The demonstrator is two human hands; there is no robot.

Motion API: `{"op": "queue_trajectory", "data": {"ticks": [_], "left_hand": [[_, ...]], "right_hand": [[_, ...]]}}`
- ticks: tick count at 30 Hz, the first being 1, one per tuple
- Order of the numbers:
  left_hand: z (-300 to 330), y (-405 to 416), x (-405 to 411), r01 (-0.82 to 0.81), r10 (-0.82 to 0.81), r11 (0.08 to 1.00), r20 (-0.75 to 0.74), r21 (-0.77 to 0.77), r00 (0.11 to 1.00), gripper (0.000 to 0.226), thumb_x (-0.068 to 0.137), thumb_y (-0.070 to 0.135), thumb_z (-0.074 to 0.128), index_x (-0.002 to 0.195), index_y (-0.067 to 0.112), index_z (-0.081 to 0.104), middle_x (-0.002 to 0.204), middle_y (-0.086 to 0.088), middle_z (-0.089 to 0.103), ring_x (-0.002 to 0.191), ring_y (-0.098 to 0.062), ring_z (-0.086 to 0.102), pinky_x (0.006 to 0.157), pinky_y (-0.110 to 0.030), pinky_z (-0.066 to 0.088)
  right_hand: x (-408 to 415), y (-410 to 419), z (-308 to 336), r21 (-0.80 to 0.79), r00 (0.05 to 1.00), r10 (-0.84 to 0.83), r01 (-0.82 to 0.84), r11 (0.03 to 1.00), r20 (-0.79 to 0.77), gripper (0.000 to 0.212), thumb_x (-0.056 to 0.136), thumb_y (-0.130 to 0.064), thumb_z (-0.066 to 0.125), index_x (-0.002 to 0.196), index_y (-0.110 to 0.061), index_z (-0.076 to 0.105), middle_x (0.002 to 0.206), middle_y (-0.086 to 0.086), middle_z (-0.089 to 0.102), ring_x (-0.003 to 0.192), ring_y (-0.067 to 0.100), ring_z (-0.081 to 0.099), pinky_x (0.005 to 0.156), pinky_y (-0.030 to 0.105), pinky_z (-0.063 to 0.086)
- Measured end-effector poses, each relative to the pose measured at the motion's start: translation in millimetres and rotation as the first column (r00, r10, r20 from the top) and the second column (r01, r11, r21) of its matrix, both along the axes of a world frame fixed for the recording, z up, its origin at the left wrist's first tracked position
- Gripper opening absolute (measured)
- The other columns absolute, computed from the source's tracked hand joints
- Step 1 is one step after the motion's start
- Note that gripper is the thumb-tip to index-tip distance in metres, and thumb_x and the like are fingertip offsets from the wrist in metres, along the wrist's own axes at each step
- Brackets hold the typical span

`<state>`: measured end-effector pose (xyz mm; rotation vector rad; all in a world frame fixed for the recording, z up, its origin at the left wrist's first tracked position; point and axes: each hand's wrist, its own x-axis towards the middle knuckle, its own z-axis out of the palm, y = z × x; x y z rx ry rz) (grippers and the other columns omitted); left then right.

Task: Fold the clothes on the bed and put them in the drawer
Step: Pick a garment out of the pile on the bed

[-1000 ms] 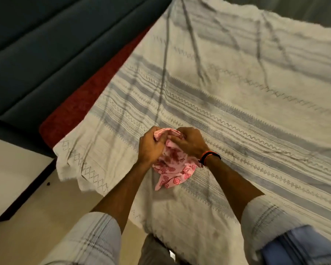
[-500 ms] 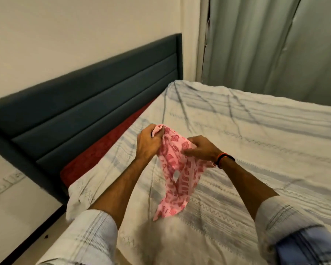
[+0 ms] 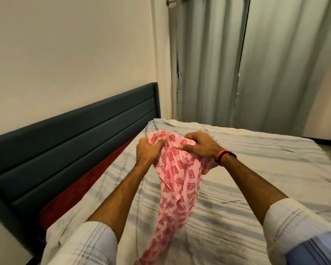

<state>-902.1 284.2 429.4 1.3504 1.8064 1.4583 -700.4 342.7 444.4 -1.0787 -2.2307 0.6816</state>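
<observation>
Dark teal padded headboard [image 3: 75,134] runs along the left wall, with a red strip of mattress [image 3: 88,190] showing beneath it. Next to that lies the bed's white cotton cover with grey woven stripes [image 3: 256,188], spread flat.

Above the cover, the left hand [image 3: 146,153] has its fingers curled tight into a bunched top edge of the pink thin-fabric garment printed with red squarish motifs [image 3: 177,180]. The right hand [image 3: 201,145], with an orange and black band at its wrist [image 3: 225,156], pinches the same edge just beside the left, thumb and fingers closed on the cloth. The garment hangs clear of the bed, its lower end trailing out of view at the bottom.

Pale grey-green pleated curtains [image 3: 246,64] fill the right background. No drawer is in view.

Risk assessment: the cloth is gathered, not spread, so a fold started now would likely come out crooked. The fabric looks light and slippery; a loosened pinch could let one corner drop.

No brand, label or legible writing is visible anywhere.
</observation>
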Motion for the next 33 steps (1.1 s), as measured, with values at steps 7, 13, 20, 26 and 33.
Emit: {"op": "queue_trajectory", "data": {"ticks": [7, 13, 20, 26, 33], "left_hand": [[37, -12, 44, -0.004, 0.01, 0.994, -0.065, 0.105, 0.998, 0.022, 0.094, 0.037, 0.062, 0.092, 0.018, 0.073, 0.082, 0.002, 0.069, 0.079, -0.014, 0.065, 0.061, -0.021, 0.047], [50, -4, 83, -0.082, 0.092, 0.99, -0.083, 0.116, 0.992, 0.023, 0.094, 0.04, 0.061, 0.076, 0.025, 0.066, 0.066, 0.011, 0.06, 0.063, -0.003, 0.055, 0.053, -0.02, 0.037], [46, 18, 111, -0.068, 0.064, 0.99, 0.034, 0.124, 0.997, 0.028, 0.087, 0.047, 0.066, 0.079, 0.022, 0.074, 0.075, -0.001, 0.073, 0.074, -0.021, 0.071, 0.073, -0.038, 0.059], [67, 32, 122, -0.007, -0.016, 0.983, 0.121, 0.183, 0.993, 0.022, 0.092, 0.033, 0.065, 0.081, 0.015, 0.07, 0.071, -0.002, 0.072, 0.067, -0.02, 0.07, 0.055, -0.027, 0.055], [86, 36, 118, 0.16, -0.194, 0.963, 0.143, 0.219, 0.971, 0.026, 0.096, 0.025, 0.06, 0.1, 0.001, 0.071, 0.085, -0.015, 0.075, 0.075, -0.029, 0.074, 0.069, -0.038, 0.062]], "right_hand": [[82, -15, 16, -0.063, 0.995, -0.094, 0.096, 0.993, 0.024, 0.018, 0.078, -0.037, 0.081, 0.072, -0.023, 0.072, 0.07, -0.01, 0.073, 0.063, 0.006, 0.069, 0.059, 0.026, 0.053], [157, 3, 37, -0.059, 0.985, -0.169, 0.169, 0.984, 0.021, 0.013, 0.079, -0.031, 0.081, 0.072, -0.027, 0.071, 0.069, -0.013, 0.071, 0.062, 0.004, 0.068, 0.057, 0.018, 0.05], [208, 31, 50, -0.169, 0.873, -0.263, 0.21, 0.963, -0.411, 0.015, 0.076, -0.018, 0.084, 0.077, -0.008, 0.074, 0.066, 0.001, 0.071, 0.055, 0.012, 0.064, 0.053, 0.023, 0.051], [216, 47, 60, -0.203, 0.775, -0.253, 0.164, 0.965, -0.579, 0.018, 0.082, -0.016, 0.078, 0.09, 0.0, 0.074, 0.08, 0.014, 0.075, 0.065, 0.021, 0.07, 0.062, 0.031, 0.058], [226, 54, 74, -0.222, 0.781, -0.227, 0.115, 0.968, -0.582, 0.007, 0.086, -0.015, 0.074, 0.087, -0.008, 0.077, 0.086, 0.016, 0.075, 0.075, 0.028, 0.072, 0.078, 0.043, 0.059]]}}
